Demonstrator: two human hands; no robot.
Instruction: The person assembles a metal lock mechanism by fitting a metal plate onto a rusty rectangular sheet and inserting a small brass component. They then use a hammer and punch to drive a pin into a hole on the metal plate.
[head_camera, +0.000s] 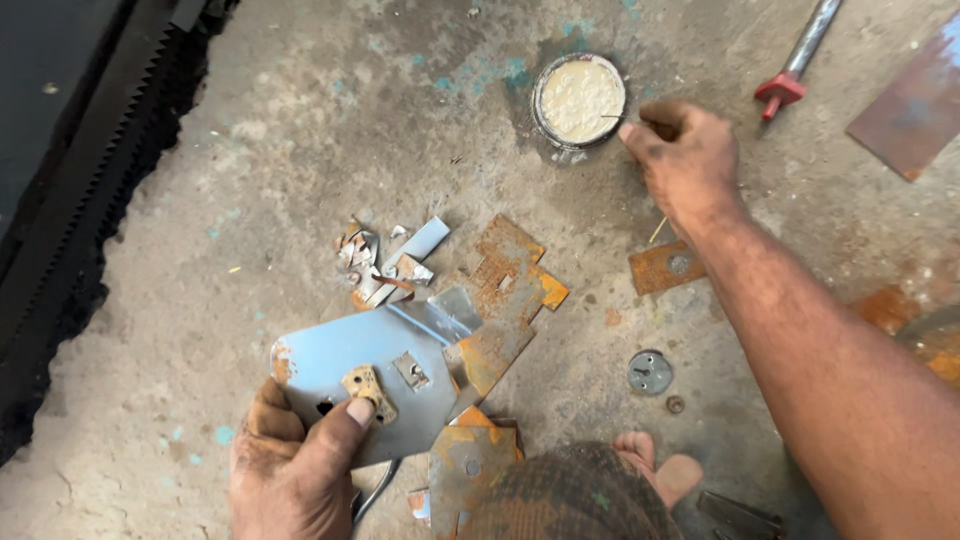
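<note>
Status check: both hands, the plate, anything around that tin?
Left hand grips grey metal plate, thumb on small rusty piece. Right hand holds thin stick at paste tin. Scrap pile between.

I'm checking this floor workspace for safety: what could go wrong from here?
The left hand grips a thin metal plate bare, so its edge might cut the palm. Sharp metal offcuts and rusty sheet pieces lie close to the bare foot, which could get nicked. The right hand holds a thin stick at the open paste tin, which might tip or smear.
</note>
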